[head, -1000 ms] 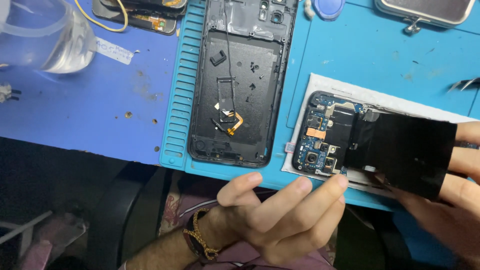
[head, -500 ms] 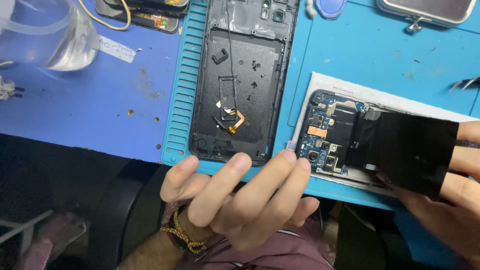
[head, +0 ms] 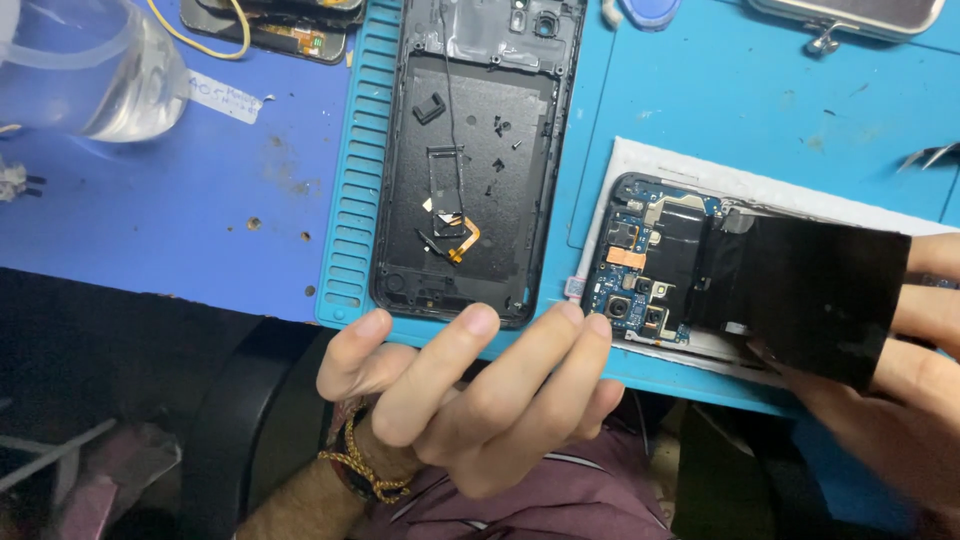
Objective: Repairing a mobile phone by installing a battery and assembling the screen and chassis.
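Resting on a white pad at the mat's near edge, the opened phone [head: 650, 270] looks fragile; its black battery [head: 810, 290], pinched by the right hand [head: 900, 400], seems light, best gripped by its edges. Left hand [head: 480, 400] hovers empty, fingers extended.

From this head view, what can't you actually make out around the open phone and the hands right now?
- Head view, opened phone: its right half is hidden under the black sheet.
- Right hand: cut off by the right and bottom edges; its grip under the sheet is hidden.
- Left hand: palm side faces away, so anything in it is unseen.
- Back cover: top is cut by the frame edge; loose bits inside are too small to identify.
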